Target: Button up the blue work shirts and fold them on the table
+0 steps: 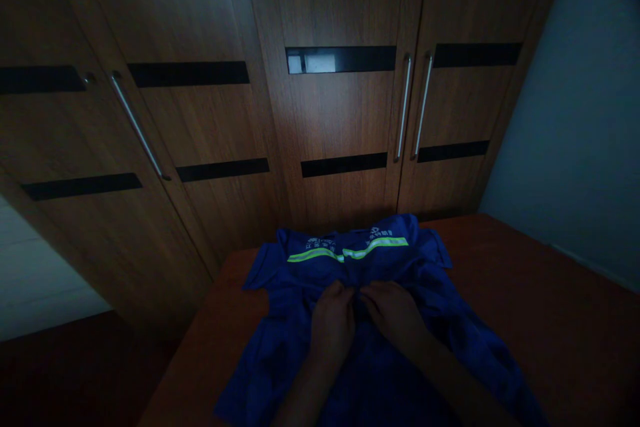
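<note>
A dark blue work jacket (pixel 300 340) lies spread on the table, its sleeves out to the sides. Across its chest run yellow-green and silver reflective strips, with pale printing above them. My left hand (pixel 334 320) and my right hand (pixel 393 310) meet at the middle of the front, just below the strips. Both have their fingers pinched on the jacket's front edges, the fingertips almost touching. Whatever fastener lies between them is too dark and small to make out.
The reddish-brown wooden table (pixel 215 320) stands against a tall wooden wardrobe (pixel 340 113) with long metal handles (pixel 404 107) and black strips. A pale wall (pixel 575 147) rises at the right. Dark floor (pixel 65 373) shows at the lower left. The light is dim.
</note>
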`<state>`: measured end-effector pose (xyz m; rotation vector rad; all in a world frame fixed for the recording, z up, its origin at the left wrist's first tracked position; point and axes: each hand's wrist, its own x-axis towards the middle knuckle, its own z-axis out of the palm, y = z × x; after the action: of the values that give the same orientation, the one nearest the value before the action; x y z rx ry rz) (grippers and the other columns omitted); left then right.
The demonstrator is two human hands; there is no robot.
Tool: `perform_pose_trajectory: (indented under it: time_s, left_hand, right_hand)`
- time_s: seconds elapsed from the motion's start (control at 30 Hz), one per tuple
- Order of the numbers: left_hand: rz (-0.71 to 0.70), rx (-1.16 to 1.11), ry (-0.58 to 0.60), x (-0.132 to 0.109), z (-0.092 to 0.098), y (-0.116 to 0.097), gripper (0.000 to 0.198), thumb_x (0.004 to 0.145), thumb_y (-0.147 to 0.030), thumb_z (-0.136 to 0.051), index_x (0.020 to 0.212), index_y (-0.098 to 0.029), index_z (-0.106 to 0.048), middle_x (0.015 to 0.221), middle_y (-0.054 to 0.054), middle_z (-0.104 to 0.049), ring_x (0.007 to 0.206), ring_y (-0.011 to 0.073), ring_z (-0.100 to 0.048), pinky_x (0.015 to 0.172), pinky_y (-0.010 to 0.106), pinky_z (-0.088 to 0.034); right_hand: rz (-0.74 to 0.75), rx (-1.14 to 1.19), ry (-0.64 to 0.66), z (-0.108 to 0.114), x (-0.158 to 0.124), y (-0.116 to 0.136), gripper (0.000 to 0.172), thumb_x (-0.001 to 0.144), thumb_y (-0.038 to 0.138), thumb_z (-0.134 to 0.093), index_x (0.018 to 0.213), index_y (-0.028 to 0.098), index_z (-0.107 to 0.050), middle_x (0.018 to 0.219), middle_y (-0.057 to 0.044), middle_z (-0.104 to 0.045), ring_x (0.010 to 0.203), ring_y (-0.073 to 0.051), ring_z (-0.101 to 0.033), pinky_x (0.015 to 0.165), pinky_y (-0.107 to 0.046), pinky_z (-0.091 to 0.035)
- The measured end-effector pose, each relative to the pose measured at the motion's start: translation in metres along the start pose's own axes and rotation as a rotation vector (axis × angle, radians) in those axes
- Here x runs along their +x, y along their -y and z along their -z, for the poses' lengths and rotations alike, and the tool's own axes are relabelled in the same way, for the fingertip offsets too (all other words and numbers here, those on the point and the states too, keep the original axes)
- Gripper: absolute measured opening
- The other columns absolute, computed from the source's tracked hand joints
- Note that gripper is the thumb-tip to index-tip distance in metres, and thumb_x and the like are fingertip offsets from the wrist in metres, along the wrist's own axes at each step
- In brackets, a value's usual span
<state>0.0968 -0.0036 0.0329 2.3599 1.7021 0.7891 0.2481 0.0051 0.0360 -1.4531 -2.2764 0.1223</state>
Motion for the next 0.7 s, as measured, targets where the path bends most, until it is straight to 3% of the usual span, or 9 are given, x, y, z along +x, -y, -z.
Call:
perform_pose_trajectory:
  time_s: [0.17, 0.3, 0.43, 0.5, 0.57, 0.63, 0.7]
  left_hand:
    - [0.006, -0.038, 0.000, -0.001, -0.001, -0.001, 0.028, 0.085, -0.006, -0.040, 0.080, -0.019, -0.063, 0.080, 0.003, -0.059, 0.080, 0.0165, -0.058, 0.070, 0.025, -0.043]
    - [-0.009, -0.136, -0.037, -0.001, 0.007, -0.001, 0.030, 0.085, -0.007, -0.040, 0.087, -0.022, -0.066, 0.082, 0.003, -0.061, 0.082, 0.0163, -0.060, 0.073, 0.025, -0.044]
    - [0.055, -0.289, -0.262, 0.003, 0.031, 0.009, 0.028, 0.082, -0.014, -0.045, 0.095, -0.021, -0.068, 0.088, 0.003, -0.066, 0.085, 0.0167, -0.061, 0.078, 0.026, -0.046]
    - [0.102, -0.321, -0.422, 0.003, 0.047, 0.018, 0.022, 0.080, -0.019, -0.047, 0.086, -0.019, -0.069, 0.082, 0.003, -0.066, 0.081, 0.0174, -0.062, 0.075, 0.026, -0.047]
    - [0.147, -0.285, -0.503, 0.003, 0.060, 0.028, 0.021, 0.079, -0.021, -0.046, 0.074, -0.019, -0.066, 0.076, 0.002, -0.065, 0.077, 0.0175, -0.061, 0.071, 0.026, -0.046]
    - [0.227, -0.146, -0.399, 0.003, 0.067, 0.038, 0.022, 0.079, -0.023, -0.044, 0.070, -0.021, -0.064, 0.073, 0.001, -0.065, 0.074, 0.0179, -0.061, 0.068, 0.026, -0.045]
    - [0.336, 0.064, -0.147, 0.002, 0.066, 0.045, 0.022, 0.080, -0.024, -0.045, 0.072, -0.021, -0.065, 0.075, 0.004, -0.067, 0.075, 0.0200, -0.062, 0.067, 0.028, -0.044]
  right_hand:
    - [-0.082, -0.048, -0.057, -0.008, 0.005, 0.009, 0.031, 0.092, 0.020, -0.038, 0.107, 0.022, -0.065, 0.098, -0.007, -0.069, 0.089, -0.018, -0.064, 0.079, -0.028, -0.046]
    - [-0.108, 0.035, -0.149, -0.010, 0.012, -0.001, 0.028, 0.087, 0.019, -0.043, 0.098, 0.023, -0.068, 0.096, -0.005, -0.070, 0.087, -0.018, -0.066, 0.079, -0.028, -0.048]
    - [-0.145, 0.172, -0.394, 0.009, 0.011, -0.029, 0.026, 0.085, 0.025, -0.043, 0.095, 0.019, -0.067, 0.097, -0.007, -0.071, 0.088, -0.020, -0.066, 0.081, -0.031, -0.050]
    - [-0.136, 0.235, -0.501, 0.024, 0.005, -0.044, 0.026, 0.085, 0.028, -0.044, 0.095, 0.019, -0.067, 0.098, -0.007, -0.071, 0.090, -0.020, -0.066, 0.083, -0.032, -0.050]
    - [-0.126, 0.250, -0.537, 0.036, -0.003, -0.055, 0.025, 0.085, 0.031, -0.046, 0.095, 0.020, -0.067, 0.099, -0.006, -0.071, 0.092, -0.019, -0.065, 0.085, -0.032, -0.049]
    - [-0.153, 0.174, -0.443, 0.042, -0.010, -0.063, 0.023, 0.084, 0.028, -0.046, 0.092, 0.021, -0.067, 0.097, -0.005, -0.071, 0.090, -0.019, -0.065, 0.083, -0.032, -0.048]
    - [-0.212, 0.022, -0.235, 0.041, -0.015, -0.065, 0.022, 0.082, 0.024, -0.046, 0.088, 0.023, -0.068, 0.092, -0.005, -0.070, 0.083, -0.019, -0.065, 0.077, -0.032, -0.048]
